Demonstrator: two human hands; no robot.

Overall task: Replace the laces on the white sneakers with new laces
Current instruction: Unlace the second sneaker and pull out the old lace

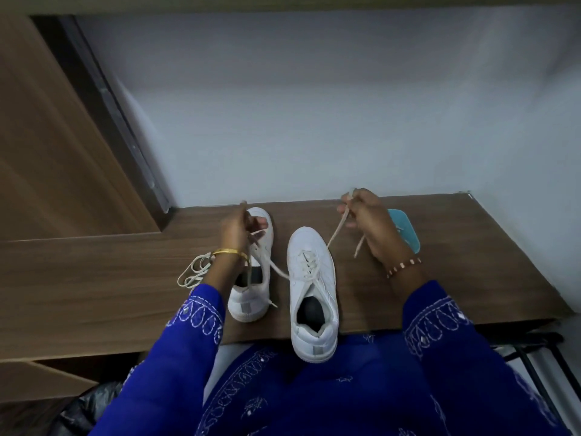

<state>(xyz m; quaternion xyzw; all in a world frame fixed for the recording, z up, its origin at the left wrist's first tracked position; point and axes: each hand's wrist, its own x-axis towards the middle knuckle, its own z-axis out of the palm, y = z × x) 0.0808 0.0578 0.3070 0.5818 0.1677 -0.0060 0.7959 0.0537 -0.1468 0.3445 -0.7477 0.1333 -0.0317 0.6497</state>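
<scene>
Right hand at 2 o'clock, fingers pinching lace of near sneaker, left hand at 10 o'clock, fingers pinching its other end, over second sneaker, wooden surface

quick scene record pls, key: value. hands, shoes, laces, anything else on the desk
left hand: pinches one lace end, raised
right hand: pinches the other end, raised
right sneaker: lace through lower eyelets, heel overhangs desk edge
left sneaker: partly behind left arm; lacing unclear
loose lace: bundled left of the sneakers
desk: wood
teal object: behind right hand
</scene>
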